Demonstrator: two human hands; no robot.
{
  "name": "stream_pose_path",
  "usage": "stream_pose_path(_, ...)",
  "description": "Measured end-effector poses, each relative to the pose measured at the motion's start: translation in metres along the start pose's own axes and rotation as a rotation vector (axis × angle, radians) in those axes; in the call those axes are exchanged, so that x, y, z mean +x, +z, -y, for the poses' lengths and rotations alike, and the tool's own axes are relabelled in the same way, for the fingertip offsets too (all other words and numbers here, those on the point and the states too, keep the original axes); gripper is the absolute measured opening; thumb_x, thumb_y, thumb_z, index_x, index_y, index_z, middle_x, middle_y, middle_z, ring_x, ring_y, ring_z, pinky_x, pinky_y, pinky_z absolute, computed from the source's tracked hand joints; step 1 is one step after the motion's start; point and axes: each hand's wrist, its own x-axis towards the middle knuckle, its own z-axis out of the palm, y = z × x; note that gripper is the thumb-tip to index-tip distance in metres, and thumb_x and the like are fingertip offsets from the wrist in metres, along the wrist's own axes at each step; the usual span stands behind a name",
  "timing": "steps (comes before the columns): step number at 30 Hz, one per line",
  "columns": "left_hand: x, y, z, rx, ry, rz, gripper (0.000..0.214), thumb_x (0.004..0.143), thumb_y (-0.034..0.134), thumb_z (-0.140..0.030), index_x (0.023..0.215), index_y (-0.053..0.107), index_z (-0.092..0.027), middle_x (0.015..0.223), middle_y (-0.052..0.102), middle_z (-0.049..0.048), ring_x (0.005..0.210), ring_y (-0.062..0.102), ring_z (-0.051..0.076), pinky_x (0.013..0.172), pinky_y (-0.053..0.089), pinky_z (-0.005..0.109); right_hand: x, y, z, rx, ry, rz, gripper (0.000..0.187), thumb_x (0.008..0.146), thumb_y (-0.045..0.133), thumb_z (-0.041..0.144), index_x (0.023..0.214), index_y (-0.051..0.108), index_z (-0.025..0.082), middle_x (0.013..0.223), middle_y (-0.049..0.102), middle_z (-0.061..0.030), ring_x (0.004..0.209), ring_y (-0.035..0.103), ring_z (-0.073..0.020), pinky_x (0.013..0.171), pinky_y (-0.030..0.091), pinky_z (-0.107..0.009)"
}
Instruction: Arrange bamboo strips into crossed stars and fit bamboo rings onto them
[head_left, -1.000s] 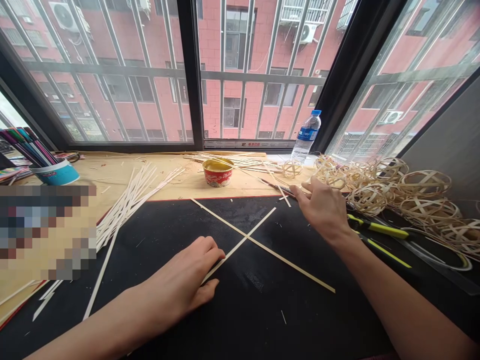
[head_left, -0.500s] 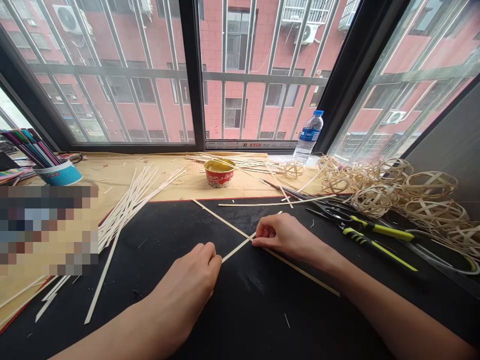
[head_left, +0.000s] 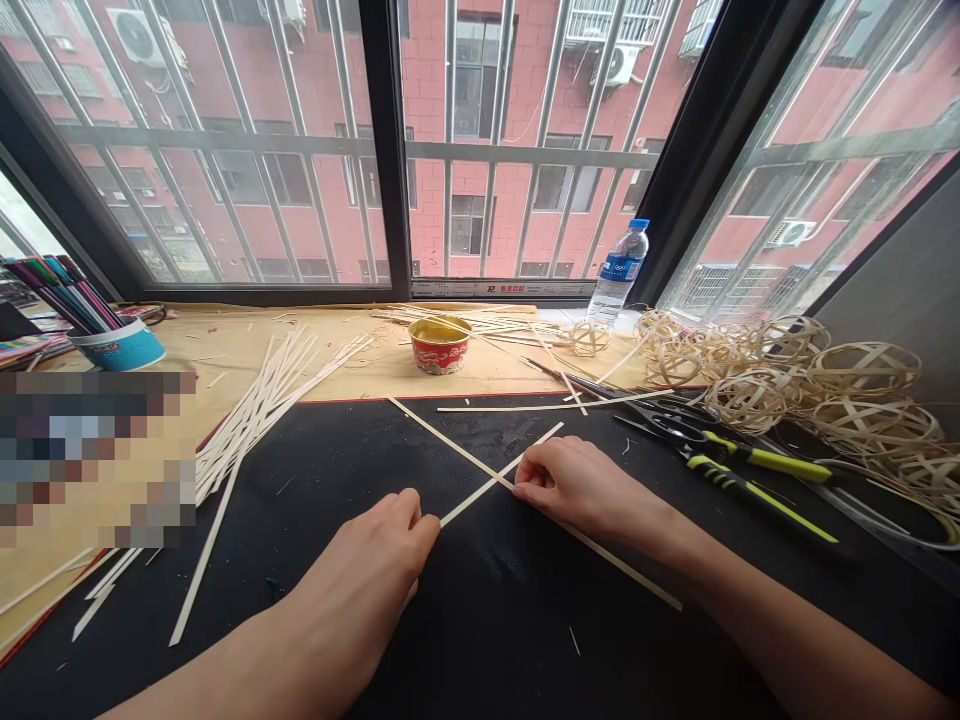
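Crossed bamboo strips [head_left: 465, 453] lay flat on the black mat [head_left: 487, 630], which covered the front of the bench [head_left: 337, 375]. Off to my right sat a heap of woven bamboo balls [head_left: 862, 370] and yellow-handled pliers [head_left: 757, 462] (resting on the mat, just beside my right wrist). My right grip [head_left: 577, 490] was curled nearly closed, pressing down at the crossing. My left grip [head_left: 375, 565] was also almost closed, pinching the short strip's lower end.
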Motion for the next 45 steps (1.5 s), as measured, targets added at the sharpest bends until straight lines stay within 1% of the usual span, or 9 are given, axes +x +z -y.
stream_pose_path(5, 0.004, -0.009, -0.001, -0.001, -0.034, 0.072, 0.025, 0.083, 0.038, -0.005, 0.087, 0.058, -0.019, 0.092, 0.054, 0.0065, 0.08, 0.056, 0.021, 0.067, 0.043, 0.031, 0.0, 0.002, 0.001, 0.116, -0.041, 0.08, 0.015, 0.075, 0.055, 0.019, 0.062, 0.062, 0.018, 0.062, 0.064, -0.0013, 0.058, 0.056, -0.0137, 0.052, 0.034, -0.023)
stream_pose_path(7, 0.005, -0.015, -0.004, -0.004, -0.058, 0.128, 0.025, 0.084, 0.039, -0.005, 0.089, 0.059, -0.019, 0.092, 0.054, 0.0068, 0.081, 0.057, 0.021, 0.069, 0.044, 0.031, -0.002, 0.002, 0.003, 0.105, -0.029, 0.066, 0.013, 0.075, 0.055, 0.018, 0.064, 0.061, 0.018, 0.063, 0.064, -0.0008, 0.059, 0.056, -0.0133, 0.053, 0.033, -0.023)
stream_pose_path(11, 0.003, -0.022, -0.006, -0.003, -0.114, 0.184, 0.027, 0.085, 0.039, -0.005, 0.092, 0.062, -0.018, 0.094, 0.056, 0.0081, 0.081, 0.058, 0.021, 0.071, 0.045, 0.031, -0.009, 0.002, 0.014, -0.175, -0.07, -0.093, 0.011, 0.08, 0.052, 0.016, 0.074, 0.06, 0.018, 0.076, 0.064, -0.0034, 0.068, 0.056, -0.0155, 0.058, 0.032, -0.025)
stream_pose_path(15, 0.0, -0.019, 0.002, -0.035, -0.042, 0.099, 0.029, 0.083, 0.039, -0.007, 0.094, 0.063, -0.021, 0.092, 0.059, 0.0058, 0.081, 0.057, 0.02, 0.072, 0.044, 0.031, -0.015, 0.003, 0.02, -0.329, -0.172, -0.002, 0.012, 0.085, 0.049, 0.015, 0.081, 0.06, 0.017, 0.085, 0.063, -0.0056, 0.071, 0.058, -0.0169, 0.057, 0.031, -0.026)
stream_pose_path(20, 0.002, -0.022, 0.006, -0.029, -0.048, 0.125, 0.029, 0.08, 0.042, -0.008, 0.093, 0.063, -0.023, 0.086, 0.061, 0.0031, 0.075, 0.059, 0.019, 0.065, 0.043, 0.028, -0.013, 0.004, 0.01, -0.231, -0.323, 0.028, 0.011, 0.088, 0.053, 0.022, 0.087, 0.064, 0.022, 0.09, 0.063, -0.0035, 0.074, 0.059, -0.0162, 0.06, 0.035, -0.025)
stream_pose_path(24, 0.004, -0.022, 0.007, -0.033, -0.032, 0.104, 0.03, 0.079, 0.042, -0.008, 0.093, 0.062, -0.025, 0.086, 0.061, 0.0011, 0.074, 0.059, 0.018, 0.064, 0.041, 0.027, -0.012, 0.005, 0.002, -0.146, -0.375, 0.035, 0.014, 0.087, 0.054, 0.019, 0.092, 0.067, 0.023, 0.088, 0.063, -0.0028, 0.075, 0.06, -0.0153, 0.066, 0.039, -0.025)
stream_pose_path(31, 0.003, -0.009, 0.021, -0.09, 0.02, 0.066, 0.043, 0.076, 0.043, -0.005, 0.108, 0.058, -0.029, 0.087, 0.059, -0.0013, 0.075, 0.058, 0.016, 0.067, 0.041, 0.025, -0.013, 0.006, 0.005, -0.011, -0.318, 0.06, 0.013, 0.081, 0.055, 0.012, 0.084, 0.066, 0.019, 0.084, 0.064, -0.0031, 0.068, 0.057, -0.0129, 0.063, 0.041, -0.022)
stream_pose_path(40, 0.003, -0.011, 0.026, -0.154, 0.053, 0.062, 0.053, 0.072, 0.045, -0.004, 0.115, 0.055, -0.033, 0.089, 0.062, -0.0043, 0.078, 0.061, 0.014, 0.068, 0.042, 0.022, -0.015, 0.006, 0.003, 0.036, -0.322, 0.053, 0.017, 0.075, 0.056, 0.009, 0.084, 0.067, 0.019, 0.085, 0.066, -0.0021, 0.072, 0.058, -0.0135, 0.065, 0.04, -0.023)
stream_pose_path(45, 0.008, -0.017, 0.026, -0.2, 0.015, 0.064, 0.036, 0.079, 0.05, -0.014, 0.111, 0.058, -0.029, 0.083, 0.06, -0.0034, 0.072, 0.058, 0.015, 0.059, 0.041, 0.023, -0.015, 0.005, 0.005, 0.07, -0.322, 0.074, 0.019, 0.074, 0.055, 0.006, 0.082, 0.067, 0.018, 0.081, 0.066, -0.0014, 0.069, 0.057, -0.0122, 0.063, 0.04, -0.021)
